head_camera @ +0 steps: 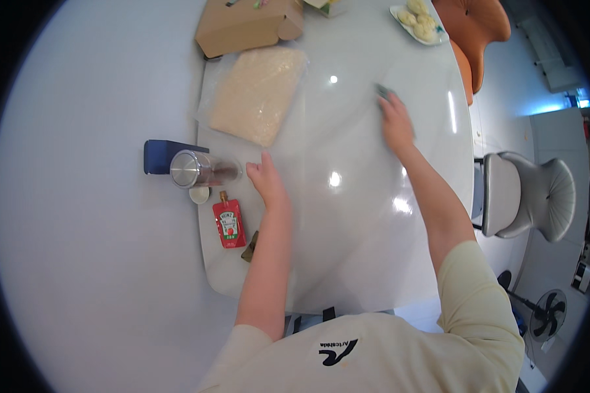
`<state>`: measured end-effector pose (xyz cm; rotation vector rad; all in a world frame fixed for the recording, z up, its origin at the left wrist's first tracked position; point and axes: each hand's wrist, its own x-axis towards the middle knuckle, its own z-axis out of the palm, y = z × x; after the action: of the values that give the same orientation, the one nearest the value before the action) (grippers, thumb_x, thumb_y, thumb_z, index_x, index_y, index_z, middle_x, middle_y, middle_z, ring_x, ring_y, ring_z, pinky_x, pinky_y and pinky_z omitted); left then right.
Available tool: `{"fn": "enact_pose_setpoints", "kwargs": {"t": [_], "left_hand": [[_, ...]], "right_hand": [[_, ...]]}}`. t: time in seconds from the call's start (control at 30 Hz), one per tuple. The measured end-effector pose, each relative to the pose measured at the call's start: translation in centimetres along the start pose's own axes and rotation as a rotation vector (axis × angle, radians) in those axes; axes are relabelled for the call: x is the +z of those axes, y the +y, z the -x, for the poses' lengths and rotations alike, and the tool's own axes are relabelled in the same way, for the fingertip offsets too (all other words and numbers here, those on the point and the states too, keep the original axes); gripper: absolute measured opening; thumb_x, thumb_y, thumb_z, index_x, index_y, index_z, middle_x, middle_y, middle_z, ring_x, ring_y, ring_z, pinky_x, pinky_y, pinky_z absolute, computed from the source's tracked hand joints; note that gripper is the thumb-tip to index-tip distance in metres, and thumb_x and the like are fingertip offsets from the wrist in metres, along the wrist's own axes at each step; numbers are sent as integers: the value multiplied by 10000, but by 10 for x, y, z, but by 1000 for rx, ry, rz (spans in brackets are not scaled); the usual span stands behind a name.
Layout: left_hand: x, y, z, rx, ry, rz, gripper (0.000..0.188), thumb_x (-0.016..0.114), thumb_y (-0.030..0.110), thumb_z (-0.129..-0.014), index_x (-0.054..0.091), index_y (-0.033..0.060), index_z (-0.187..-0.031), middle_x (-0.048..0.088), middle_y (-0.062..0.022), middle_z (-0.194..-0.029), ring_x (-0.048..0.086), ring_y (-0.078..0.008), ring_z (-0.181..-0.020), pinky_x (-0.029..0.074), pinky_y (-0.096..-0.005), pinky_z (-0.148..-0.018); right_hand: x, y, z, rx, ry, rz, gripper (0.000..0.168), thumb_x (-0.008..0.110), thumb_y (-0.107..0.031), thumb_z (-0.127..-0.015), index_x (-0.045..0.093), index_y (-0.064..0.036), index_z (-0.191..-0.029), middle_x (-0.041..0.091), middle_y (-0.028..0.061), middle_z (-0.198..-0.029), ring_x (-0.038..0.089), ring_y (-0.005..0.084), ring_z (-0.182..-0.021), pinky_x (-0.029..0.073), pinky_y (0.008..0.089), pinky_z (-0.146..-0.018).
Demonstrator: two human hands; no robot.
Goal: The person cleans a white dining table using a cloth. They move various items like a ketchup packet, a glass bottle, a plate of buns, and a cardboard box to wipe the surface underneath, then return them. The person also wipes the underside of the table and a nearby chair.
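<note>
My right hand (397, 123) lies on the glossy white table (344, 236), over a dark grey-green cloth (383, 91). Only the cloth's edges show past the fingers, and motion blurs them. My left hand (265, 182) is at the table's left part with thumb and a finger apart; I see nothing in it. Just left of it stands a clear jar with a metal lid (186, 169) and dark contents. A red Heinz ketchup pouch (229, 223) lies below the jar. Above my left hand is a clear plastic bag of pale beige contents (258, 93).
Beside the jar are a dark blue box (163, 156) and a small white cup (199, 195). My left forearm partly hides an olive-brown item (250, 247). Farther off are a cardboard box (248, 29) and a plate of pale buns (423, 24). Chairs (504, 194) flank the right edge.
</note>
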<state>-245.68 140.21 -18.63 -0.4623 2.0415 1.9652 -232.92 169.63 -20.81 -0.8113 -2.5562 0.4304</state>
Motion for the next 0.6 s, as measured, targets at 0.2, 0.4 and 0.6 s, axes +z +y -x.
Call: {"fn": "enact_pose_setpoints", "kwargs": {"t": [0.2, 0.4, 0.6], "left_hand": [[49, 51, -65, -294, 55, 210, 383, 689, 370, -826, 497, 43, -877, 521, -36, -702, 461, -132, -535, 376, -273, -456], [39, 37, -102, -413, -521, 345, 264, 621, 305, -877, 552, 73, -981, 617, -34, -813, 573, -123, -594, 444, -264, -466], [63, 39, -11, -260, -359, 439, 339, 602, 196, -874, 523, 17, -1150, 601, -72, -1003, 584, -168, -876, 484, -317, -715]], "right_hand": [[-38, 29, 41, 93, 50, 166, 419, 464, 22, -840, 535, -92, -1236, 442, 142, -1371, 390, 339, -1277, 339, 415, -1059], [-37, 5, 35, 102, 23, 117, 414, 461, 18, -842, 524, -78, -1239, 433, 154, -1370, 390, 357, -1269, 335, 423, -1058], [-48, 17, 39, 142, 27, 151, 402, 468, 6, -845, 525, -80, -1233, 433, 148, -1372, 380, 357, -1279, 315, 433, -1075]]}}
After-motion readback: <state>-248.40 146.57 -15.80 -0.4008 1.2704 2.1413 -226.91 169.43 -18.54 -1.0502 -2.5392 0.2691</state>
